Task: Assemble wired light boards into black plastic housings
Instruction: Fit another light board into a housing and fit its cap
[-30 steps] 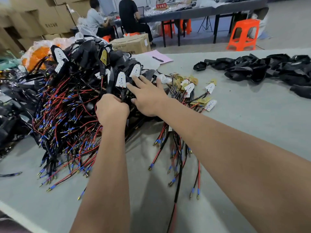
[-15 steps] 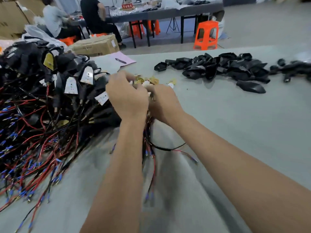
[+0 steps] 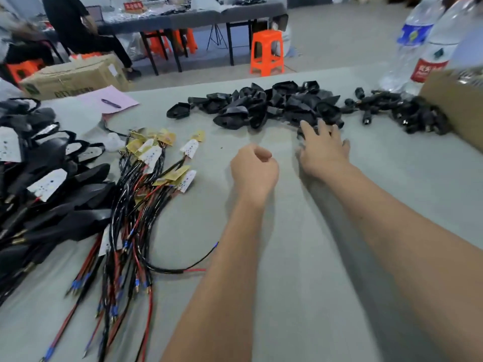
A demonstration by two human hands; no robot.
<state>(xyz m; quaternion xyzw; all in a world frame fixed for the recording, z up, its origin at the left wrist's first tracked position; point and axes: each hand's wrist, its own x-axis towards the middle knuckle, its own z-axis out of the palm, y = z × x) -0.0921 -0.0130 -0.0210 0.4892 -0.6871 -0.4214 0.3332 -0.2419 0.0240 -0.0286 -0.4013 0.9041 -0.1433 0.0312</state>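
Change: both hands have left the bundle of wired light boards, where they were bunched together half a second ago, and now sit further right over bare table.
Right hand: stretched toward the near edge of the black housings, fingers straight and spread; the fingertips touch or overlap a dark piece, but blur hides whether anything is held.
Left hand: hovers mid-table in a loose fist, fingers curled in together, nothing visible inside it.
Light boards: lying fanned out left of the left hand, red and black leads trailing toward the viewer.
Finished pile: far left, boards already seated in housings.
Background: water bottles and cardboard box at far right; pink paper with a pen behind the boards.
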